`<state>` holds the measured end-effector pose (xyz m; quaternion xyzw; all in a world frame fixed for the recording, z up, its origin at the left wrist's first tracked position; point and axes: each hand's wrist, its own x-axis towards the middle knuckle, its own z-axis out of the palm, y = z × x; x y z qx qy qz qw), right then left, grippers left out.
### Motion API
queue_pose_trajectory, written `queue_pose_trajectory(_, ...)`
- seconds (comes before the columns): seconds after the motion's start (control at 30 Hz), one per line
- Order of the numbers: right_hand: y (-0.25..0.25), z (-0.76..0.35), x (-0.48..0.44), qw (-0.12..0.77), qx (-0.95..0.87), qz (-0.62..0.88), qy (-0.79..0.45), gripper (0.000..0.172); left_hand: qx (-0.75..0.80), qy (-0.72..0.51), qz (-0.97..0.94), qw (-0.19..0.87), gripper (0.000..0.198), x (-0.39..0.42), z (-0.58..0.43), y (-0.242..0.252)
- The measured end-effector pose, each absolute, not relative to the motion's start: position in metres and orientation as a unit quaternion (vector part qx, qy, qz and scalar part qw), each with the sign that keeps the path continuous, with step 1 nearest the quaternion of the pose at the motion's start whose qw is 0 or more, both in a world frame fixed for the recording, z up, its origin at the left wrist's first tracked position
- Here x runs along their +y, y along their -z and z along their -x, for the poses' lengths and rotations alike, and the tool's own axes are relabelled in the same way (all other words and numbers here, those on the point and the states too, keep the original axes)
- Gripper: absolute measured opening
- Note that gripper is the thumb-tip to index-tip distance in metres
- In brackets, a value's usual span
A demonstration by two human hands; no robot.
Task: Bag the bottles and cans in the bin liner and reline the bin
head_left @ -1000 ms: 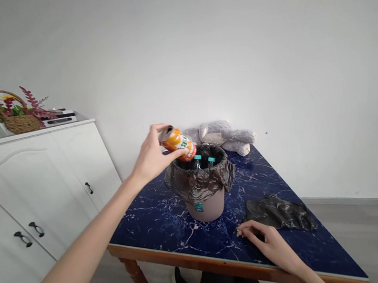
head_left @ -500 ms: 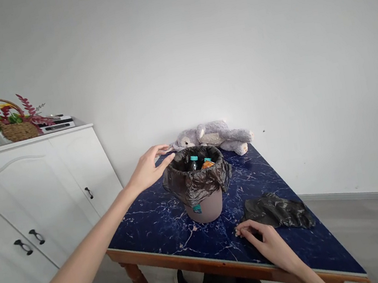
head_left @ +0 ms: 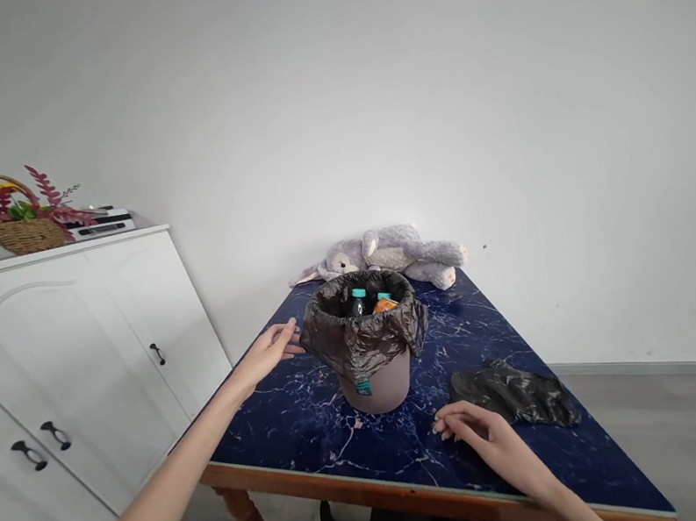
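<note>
A grey-brown trash bin (head_left: 378, 389) stands on the table, lined with a black trash bag (head_left: 362, 343) folded over its rim. Inside are two bottles with teal caps, the left bottle (head_left: 359, 303) dark, and an orange item (head_left: 385, 304) beside them. My left hand (head_left: 266, 352) is open at the bag's left edge, fingertips very close to it; whether they touch I cannot tell. My right hand (head_left: 477, 434) rests near the front of the table, loosely curled, thumb apart, holding nothing. Just behind it lies a crumpled black plastic bag (head_left: 513, 393).
A grey plush toy (head_left: 393, 251) lies behind the bin against the wall. The blue marbled table (head_left: 296, 429) has a wooden edge at the front. To the left is a white cabinet (head_left: 71, 360) with a flower basket (head_left: 29, 234) on top.
My left hand has come down from above the bin's left rim to beside the bag's outer left edge. My right hand stays almost where it was. The bin has not visibly moved.
</note>
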<state>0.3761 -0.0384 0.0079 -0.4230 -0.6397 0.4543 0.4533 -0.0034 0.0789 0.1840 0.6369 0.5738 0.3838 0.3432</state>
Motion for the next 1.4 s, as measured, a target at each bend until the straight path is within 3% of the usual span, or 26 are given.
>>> queue_pose_trajectory(0.1, -0.028, -0.374, -0.035, 0.486, -0.619, 0.398, -0.472, 0.044, 0.568, -0.430, -0.609, 0.348, 0.074, 0.079, -0.007, -0.184)
queue_pose_trajectory(0.3, -0.115, -0.369, -0.010, 0.624, -0.552, 0.423, -0.356, 0.039, 0.561, -0.508, -0.617, 0.217, 0.055, 0.083, -0.033, -0.208)
queue_pose_trajectory(0.43, -0.165, -0.364, 0.026, 0.595, -0.547, 0.489, -0.329, 0.042, 0.550, -0.444, -0.651, 0.277, 0.052, 0.084, -0.052, -0.226)
queue_pose_trajectory(0.57, -0.187, -0.354, 0.054, 0.544, -0.542, 0.518, -0.378, 0.046, 0.572, -0.392, -0.658, 0.295, 0.042, 0.084, -0.063, -0.231)
queue_pose_trajectory(0.7, -0.193, -0.348, 0.061, 0.533, -0.559, 0.476, -0.420, 0.042, 0.555, -0.393, -0.668, 0.303, 0.035, 0.082, -0.065, -0.228)
queue_pose_trajectory(1.03, -0.198, -0.358, 0.037, 0.513, -0.573, 0.447, -0.457, 0.036, 0.544, -0.310, -0.706, 0.332, 0.042, 0.028, -0.066, -0.242)
queue_pose_trajectory(1.27, -0.172, -0.378, 0.014, 0.526, -0.555, 0.445, -0.466, 0.045, 0.567, -0.341, -0.688, 0.298, 0.048, 0.007, -0.036, -0.228)
queue_pose_trajectory(1.4, -0.140, -0.398, 0.020, 0.511, -0.444, 0.495, -0.545, 0.044, 0.574, -0.319, -0.624, 0.423, 0.066, 0.012, -0.014, -0.205)
